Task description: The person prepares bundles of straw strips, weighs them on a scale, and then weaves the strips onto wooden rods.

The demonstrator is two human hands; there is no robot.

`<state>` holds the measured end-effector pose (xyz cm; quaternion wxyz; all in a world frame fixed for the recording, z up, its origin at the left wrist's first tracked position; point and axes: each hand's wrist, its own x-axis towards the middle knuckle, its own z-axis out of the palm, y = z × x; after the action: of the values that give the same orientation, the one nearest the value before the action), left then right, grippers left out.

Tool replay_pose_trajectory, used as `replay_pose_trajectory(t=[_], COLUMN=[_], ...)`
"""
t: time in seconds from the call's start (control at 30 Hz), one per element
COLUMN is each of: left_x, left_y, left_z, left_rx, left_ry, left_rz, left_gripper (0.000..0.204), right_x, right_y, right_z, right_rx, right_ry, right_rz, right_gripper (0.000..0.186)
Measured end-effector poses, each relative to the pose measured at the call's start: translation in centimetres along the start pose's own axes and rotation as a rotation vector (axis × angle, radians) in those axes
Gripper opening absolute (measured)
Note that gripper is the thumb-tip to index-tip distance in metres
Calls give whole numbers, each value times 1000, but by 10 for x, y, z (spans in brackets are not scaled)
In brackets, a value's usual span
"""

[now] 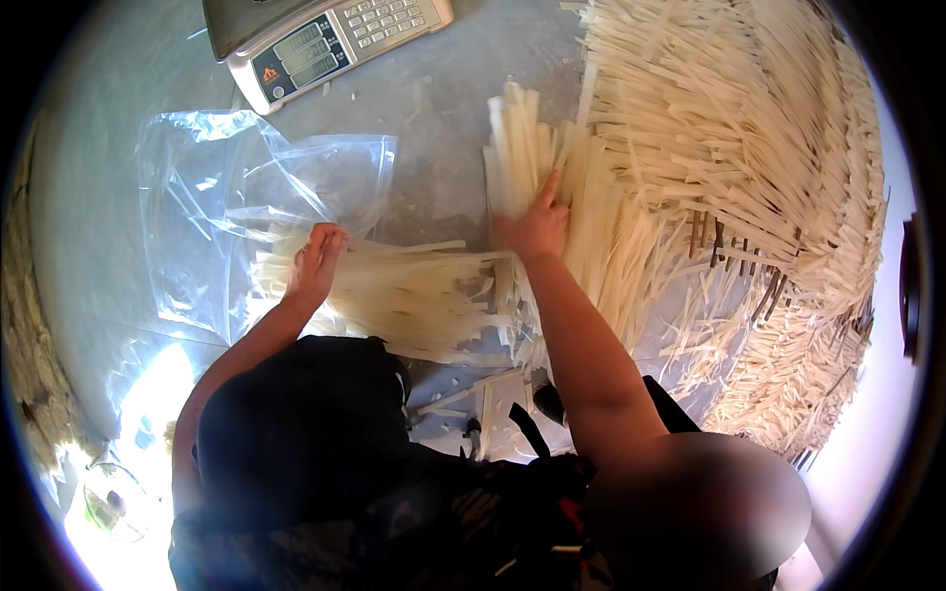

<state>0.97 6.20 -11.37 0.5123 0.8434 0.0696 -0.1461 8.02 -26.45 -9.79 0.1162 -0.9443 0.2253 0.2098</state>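
My left hand (315, 264) is closed, its fingertips pinched at the edge of a clear plastic bag (197, 246). Below and beside that hand lies a loose bundle of pale, flat dried noodle-like strips (414, 300), its left end reaching the bag; whether it lies inside cannot be made out. My right hand (537, 229) rests over an upright-lying bunch of the same strips (517, 133), thumb and fingers spread apart. The strips under the palm are partly hidden by it.
A large heap of pale strips (709, 108) fills the right side, with a few brown sticks (729, 246) showing at its lower edge. A digital scale (335, 44) with a keypad stands at the top left. Broken bits lie on the grey surface (443, 98).
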Motion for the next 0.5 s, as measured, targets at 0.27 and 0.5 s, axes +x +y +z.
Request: replay_pose_trajectory(t=[0.27,0.5], left_x=[3,-5], left_y=[25,11], left_z=[-9,-1], left_rx=[140,523], left_ry=[-173,-402], left_rz=[-166,271], left_gripper=[22,24], right_x=[3,-10], right_y=[-9,-15], right_z=[0,15], right_rx=[-238,-57], right_ry=[-165,6], right_rz=[-324,-198], right_gripper=[114,117])
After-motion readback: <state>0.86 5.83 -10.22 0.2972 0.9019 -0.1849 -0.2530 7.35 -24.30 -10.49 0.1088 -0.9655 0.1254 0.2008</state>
